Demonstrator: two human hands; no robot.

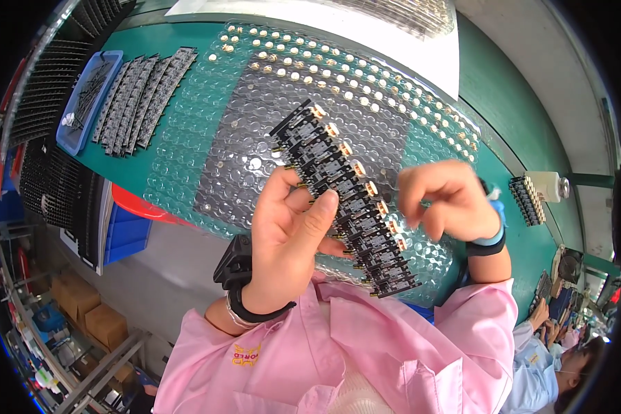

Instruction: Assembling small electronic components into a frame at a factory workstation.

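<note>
My left hand [293,224] grips a long black circuit board panel [352,207], its thumb lying across the front. The panel is held tilted over the bench, its upper end to the left. Small round white-and-copper parts stand in a row along its right edge, and brass-coloured pins stick out on the left edge. Just right of that edge my right hand [452,203] hovers with curled fingers. Motion smears those fingers, so I cannot tell whether they hold anything. Rows of small round white parts [348,94] lie on the bubble wrap [248,159] beyond the panel.
Several populated board strips [141,103] lie at the left beside a blue tray [72,138] of thin dark pieces. Black racks [51,200] line the left side. Another board panel [526,200] and a white bottle [552,185] are at the right. A co-worker [538,369] sits at lower right.
</note>
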